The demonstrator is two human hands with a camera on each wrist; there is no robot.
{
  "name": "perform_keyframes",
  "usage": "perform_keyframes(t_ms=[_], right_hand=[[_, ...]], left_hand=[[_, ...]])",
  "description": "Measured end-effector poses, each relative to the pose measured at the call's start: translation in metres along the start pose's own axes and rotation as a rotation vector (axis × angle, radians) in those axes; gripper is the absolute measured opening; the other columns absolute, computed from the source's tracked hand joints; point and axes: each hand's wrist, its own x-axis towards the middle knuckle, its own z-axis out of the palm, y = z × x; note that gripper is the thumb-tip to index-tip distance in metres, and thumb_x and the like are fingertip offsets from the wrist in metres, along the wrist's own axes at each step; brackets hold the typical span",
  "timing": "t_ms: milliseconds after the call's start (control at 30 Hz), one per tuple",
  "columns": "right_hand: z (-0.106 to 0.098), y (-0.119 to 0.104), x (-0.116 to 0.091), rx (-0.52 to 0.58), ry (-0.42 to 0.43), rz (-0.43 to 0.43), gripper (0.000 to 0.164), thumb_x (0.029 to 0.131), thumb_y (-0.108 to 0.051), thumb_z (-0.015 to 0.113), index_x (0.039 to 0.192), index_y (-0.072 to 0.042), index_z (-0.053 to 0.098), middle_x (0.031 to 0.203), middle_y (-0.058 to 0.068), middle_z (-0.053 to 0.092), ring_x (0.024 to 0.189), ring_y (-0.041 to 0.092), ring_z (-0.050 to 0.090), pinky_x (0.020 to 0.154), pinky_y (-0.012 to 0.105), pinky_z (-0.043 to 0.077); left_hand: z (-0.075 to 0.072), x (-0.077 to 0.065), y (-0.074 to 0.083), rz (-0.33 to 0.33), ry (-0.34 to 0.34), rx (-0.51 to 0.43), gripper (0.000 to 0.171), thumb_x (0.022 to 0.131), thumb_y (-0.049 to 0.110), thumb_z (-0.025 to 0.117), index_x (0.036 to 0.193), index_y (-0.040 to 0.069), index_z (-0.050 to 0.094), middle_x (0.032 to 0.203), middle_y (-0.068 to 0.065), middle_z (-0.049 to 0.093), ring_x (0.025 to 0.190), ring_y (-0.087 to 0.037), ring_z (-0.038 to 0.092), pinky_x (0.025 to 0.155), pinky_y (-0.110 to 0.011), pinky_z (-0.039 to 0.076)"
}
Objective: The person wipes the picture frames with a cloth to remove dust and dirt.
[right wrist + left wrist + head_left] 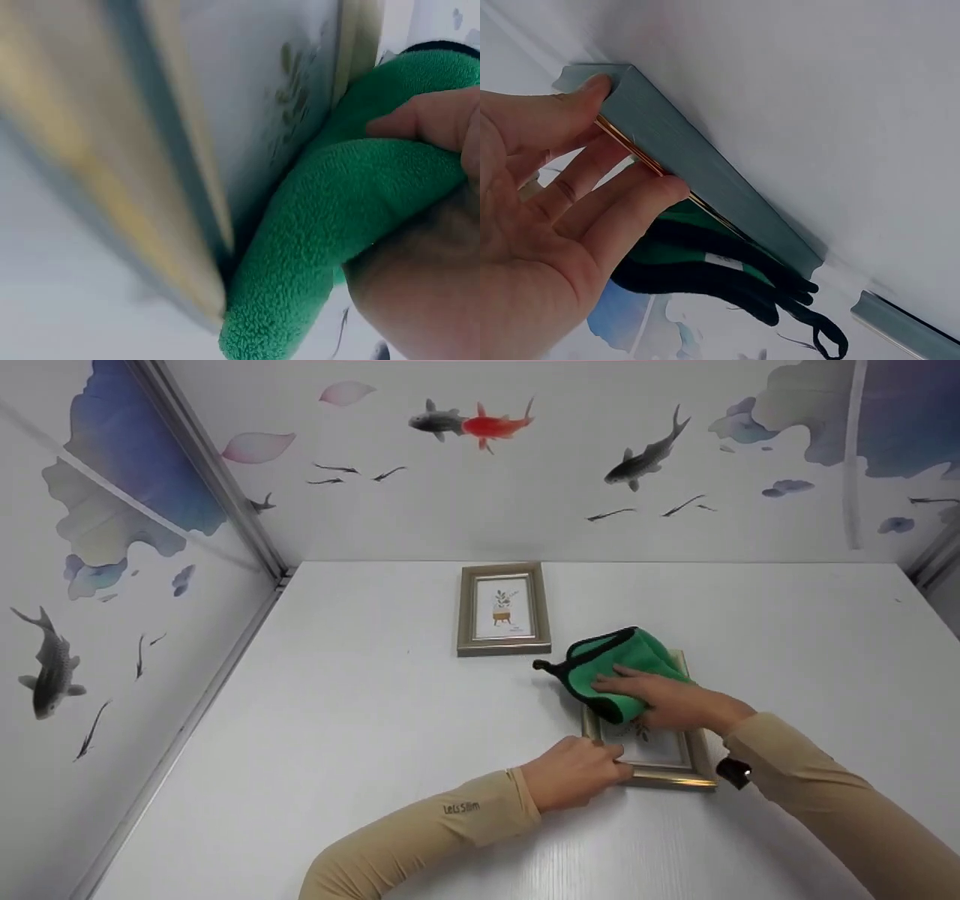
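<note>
A gold-edged picture frame (pixel 671 776) stands against the white surface, overlapped across its upper part by a green cloth (pixel 611 660) with black trim and a hanging loop. My left hand (pixel 574 775) holds the frame at its lower left corner. In the left wrist view, the thumb and fingertips press on the grey side of the frame (pixel 682 142). My right hand (pixel 671 701) lies over the cloth on the picture. Seen from the right wrist, a thick fold of the cloth (pixel 322 202) sits between the fingers and the rest of that hand, against the glass.
A second frame (pixel 504 645) with a plant picture is up and to the left on the same white surface (pixel 360 690). Panels painted with fish and leaves (pixel 555 495) border it at the top and left. A black wrist device (pixel 733 772) hangs under the right sleeve.
</note>
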Motion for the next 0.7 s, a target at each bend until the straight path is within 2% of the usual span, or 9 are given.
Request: perform_keyframes(t_ms=[100, 167, 367, 467, 533, 600, 633, 700], right_hand=[[-0.002, 0.004, -0.010, -0.123, -0.004, -0.030, 0.072, 0.074, 0.025, 0.055, 0.140, -0.005, 0.050, 0.144, 0.017, 0.044, 0.136, 0.046, 0.028, 0.100, 0.059, 0.034], [-0.003, 0.004, -0.017, -0.236, 0.019, -0.016, 0.071, 0.073, 0.026, 0.059, 0.136, -0.005, 0.053, 0.141, 0.017, 0.048, 0.133, 0.046, 0.033, 0.096, 0.057, 0.039], [0.010, -0.010, -0.035, -0.574, 0.168, 0.168, 0.050, 0.078, 0.004, 0.075, 0.125, 0.004, 0.058, 0.128, 0.026, 0.055, 0.116, 0.052, 0.049, 0.088, 0.057, 0.046], [0.023, -0.023, -0.039, -0.687, 0.244, 0.232, 0.047, 0.078, -0.005, 0.078, 0.117, 0.011, 0.058, 0.116, 0.032, 0.059, 0.101, 0.054, 0.056, 0.076, 0.055, 0.051], [0.030, -0.031, -0.038, -0.711, 0.287, 0.258, 0.043, 0.077, -0.007, 0.079, 0.108, 0.014, 0.059, 0.100, 0.032, 0.061, 0.085, 0.049, 0.060, 0.063, 0.051, 0.054], [0.034, -0.037, -0.036, -0.692, 0.344, 0.256, 0.030, 0.074, -0.005, 0.078, 0.089, 0.014, 0.059, 0.078, 0.026, 0.059, 0.066, 0.040, 0.059, 0.050, 0.046, 0.052], [0.035, -0.040, -0.035, -0.663, 0.367, 0.257, 0.025, 0.074, -0.004, 0.077, 0.079, 0.011, 0.057, 0.068, 0.021, 0.054, 0.058, 0.035, 0.056, 0.045, 0.043, 0.049], [0.037, -0.043, -0.031, -0.578, 0.394, 0.246, 0.025, 0.073, 0.000, 0.073, 0.066, 0.001, 0.048, 0.057, 0.010, 0.043, 0.048, 0.025, 0.047, 0.039, 0.039, 0.043]], left_hand=[[0.001, 0.001, 0.000, -0.004, -0.011, 0.008, 0.019, 0.091, 0.015, 0.065, 0.109, 0.023, 0.069, 0.092, 0.004, 0.061, 0.073, -0.010, 0.061, 0.055, -0.021, 0.048], [0.002, 0.002, 0.000, -0.007, -0.014, 0.012, 0.021, 0.091, 0.015, 0.065, 0.110, 0.024, 0.069, 0.092, 0.004, 0.061, 0.073, -0.010, 0.061, 0.054, -0.021, 0.048], [0.001, 0.003, 0.001, -0.029, -0.024, 0.007, 0.023, 0.088, 0.014, 0.066, 0.109, 0.024, 0.070, 0.092, 0.004, 0.062, 0.069, -0.011, 0.061, 0.053, -0.022, 0.049], [0.001, 0.003, 0.001, -0.041, -0.030, -0.013, 0.024, 0.088, 0.012, 0.066, 0.109, 0.023, 0.070, 0.092, 0.004, 0.063, 0.067, -0.010, 0.060, 0.052, -0.021, 0.049], [0.001, 0.003, 0.002, -0.038, -0.030, -0.019, 0.024, 0.087, 0.011, 0.066, 0.109, 0.022, 0.070, 0.092, 0.004, 0.064, 0.067, -0.010, 0.061, 0.051, -0.021, 0.048], [0.000, 0.003, 0.002, -0.033, -0.027, -0.022, 0.024, 0.087, 0.011, 0.067, 0.109, 0.022, 0.071, 0.092, 0.004, 0.064, 0.067, -0.009, 0.060, 0.051, -0.020, 0.048], [-0.001, 0.004, 0.002, -0.030, -0.026, -0.017, 0.024, 0.087, 0.012, 0.067, 0.109, 0.022, 0.071, 0.092, 0.004, 0.064, 0.067, -0.009, 0.060, 0.051, -0.019, 0.048], [-0.001, 0.004, 0.003, -0.023, -0.026, -0.006, 0.022, 0.088, 0.012, 0.067, 0.107, 0.022, 0.071, 0.091, 0.005, 0.064, 0.067, -0.008, 0.060, 0.051, -0.019, 0.047]])
